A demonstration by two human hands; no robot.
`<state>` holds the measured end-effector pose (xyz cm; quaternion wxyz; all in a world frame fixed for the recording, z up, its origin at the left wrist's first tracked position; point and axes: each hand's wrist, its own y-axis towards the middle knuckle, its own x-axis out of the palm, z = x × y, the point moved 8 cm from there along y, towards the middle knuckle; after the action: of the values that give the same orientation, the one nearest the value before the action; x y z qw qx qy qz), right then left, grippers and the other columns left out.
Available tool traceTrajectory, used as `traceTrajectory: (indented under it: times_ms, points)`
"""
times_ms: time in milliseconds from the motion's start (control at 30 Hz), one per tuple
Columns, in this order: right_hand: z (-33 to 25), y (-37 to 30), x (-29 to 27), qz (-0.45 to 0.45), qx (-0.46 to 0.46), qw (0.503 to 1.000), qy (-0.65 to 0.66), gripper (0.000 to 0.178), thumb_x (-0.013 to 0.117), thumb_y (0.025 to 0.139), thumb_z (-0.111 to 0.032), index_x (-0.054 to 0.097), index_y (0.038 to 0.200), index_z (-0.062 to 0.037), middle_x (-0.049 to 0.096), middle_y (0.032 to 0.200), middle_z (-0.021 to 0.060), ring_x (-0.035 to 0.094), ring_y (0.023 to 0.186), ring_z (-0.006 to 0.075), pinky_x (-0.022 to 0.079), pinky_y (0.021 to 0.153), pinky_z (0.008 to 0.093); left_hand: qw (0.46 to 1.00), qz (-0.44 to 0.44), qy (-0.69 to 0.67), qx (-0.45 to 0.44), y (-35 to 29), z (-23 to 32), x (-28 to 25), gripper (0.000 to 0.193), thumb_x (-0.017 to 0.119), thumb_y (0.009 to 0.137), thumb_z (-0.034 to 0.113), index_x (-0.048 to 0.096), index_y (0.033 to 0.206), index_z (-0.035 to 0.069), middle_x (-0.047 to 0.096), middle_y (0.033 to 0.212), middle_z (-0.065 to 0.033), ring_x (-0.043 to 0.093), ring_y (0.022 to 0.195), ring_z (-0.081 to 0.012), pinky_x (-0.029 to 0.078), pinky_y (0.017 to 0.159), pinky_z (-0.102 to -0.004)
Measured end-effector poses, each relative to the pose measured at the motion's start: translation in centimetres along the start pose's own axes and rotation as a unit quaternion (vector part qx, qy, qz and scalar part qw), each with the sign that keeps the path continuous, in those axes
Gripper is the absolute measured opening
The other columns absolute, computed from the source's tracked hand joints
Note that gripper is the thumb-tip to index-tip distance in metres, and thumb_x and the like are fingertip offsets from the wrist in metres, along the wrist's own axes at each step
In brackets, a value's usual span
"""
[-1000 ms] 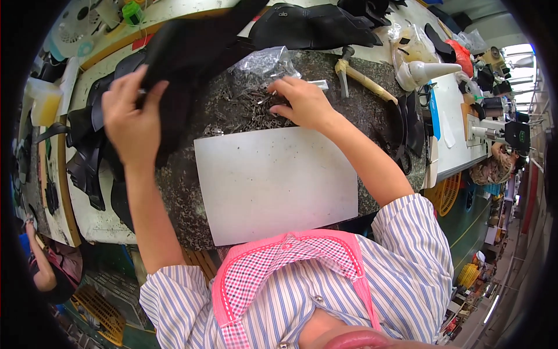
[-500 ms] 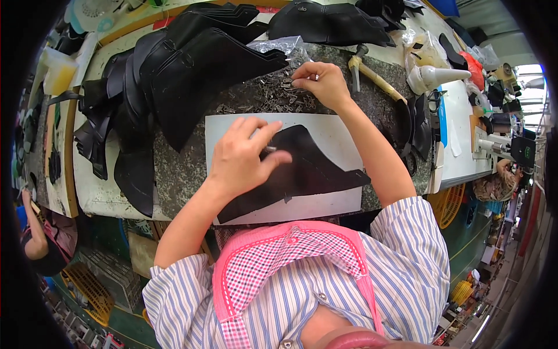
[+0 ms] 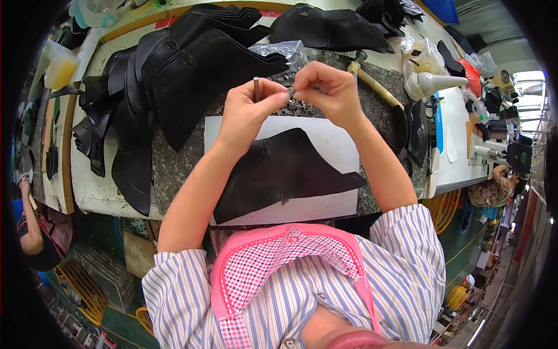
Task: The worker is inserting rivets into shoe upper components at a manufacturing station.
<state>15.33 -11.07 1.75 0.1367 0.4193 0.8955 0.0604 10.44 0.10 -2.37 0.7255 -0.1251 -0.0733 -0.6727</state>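
Observation:
My left hand (image 3: 247, 113) is closed around a short metal punch (image 3: 256, 87) that stands up between its fingers. Its thumb and fingertip meet my right hand (image 3: 331, 93), which is closed in a pinch on a small metal piece (image 3: 291, 91). Both hands are over a pile of small metal fittings (image 3: 299, 107). Below them, nearer to me, a cut black leather piece (image 3: 279, 168) lies flat on a white board (image 3: 343, 200). A small slit-like mark shows near its upper left edge.
Stacked black leather pieces (image 3: 192, 75) cover the left of the bench, and another stack (image 3: 328, 29) lies at the back. A hammer (image 3: 378, 84) rests at the right, near a white cone-tipped bottle (image 3: 433, 83). A co-worker's arm (image 3: 32, 221) shows at far left.
My left hand has moved up and away from the leather, bringing the punch to the fittings pile. My right hand has turned inward, and the fingertips of both hands now meet.

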Motion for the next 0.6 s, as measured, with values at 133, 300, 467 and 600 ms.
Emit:
traceTrajectory:
  times_ms: [133,300,467,600]
  points:
    - [-0.7,-0.6,1.1,-0.038,0.040,0.992,0.117,0.013,0.063,0.068,0.007,0.054,0.076,0.0017,0.054,0.078,0.0052,0.052,0.073,0.0089,0.043,0.063,0.0206,0.998,-0.018,-0.052,0.018,-1.3,1.5,0.6,0.013,0.063,0.076,0.011,0.061,0.078,-0.001,0.057,0.068,0.0006,0.050,0.063,-0.0037,0.040,0.058,-0.0173]
    - [-2.7,-1.3,1.6,-0.053,-0.024,0.996,-0.064,0.016,0.063,0.063,0.011,0.058,0.076,0.0027,0.057,0.076,0.0062,0.055,0.072,0.0118,0.045,0.064,0.0225,0.997,-0.068,0.006,0.044,-2.2,1.5,0.9,0.014,0.065,0.075,0.014,0.061,0.076,0.000,0.056,0.066,0.0014,0.046,0.059,-0.0026,0.038,0.054,-0.0178]
    - [-5.1,-1.9,2.0,-0.029,-0.100,0.982,-0.155,0.016,0.064,0.060,0.010,0.059,0.072,0.0000,0.059,0.068,0.0065,0.058,0.062,0.0130,0.047,0.056,0.0232,0.995,-0.090,-0.021,-0.028,-2.5,0.7,1.1,0.012,0.063,0.075,0.011,0.060,0.078,0.000,0.058,0.072,-0.0025,0.053,0.068,-0.0075,0.041,0.065,-0.0197]
    - [-5.5,-1.8,2.1,-0.042,-0.127,0.975,-0.179,0.018,0.066,0.056,0.010,0.059,0.069,-0.0006,0.057,0.069,0.0061,0.056,0.062,0.0145,0.045,0.055,0.0245,0.993,-0.104,-0.051,-0.021,-2.8,0.7,1.4,0.011,0.062,0.076,0.012,0.060,0.078,0.001,0.058,0.073,-0.0029,0.051,0.067,-0.0067,0.038,0.059,-0.0177]
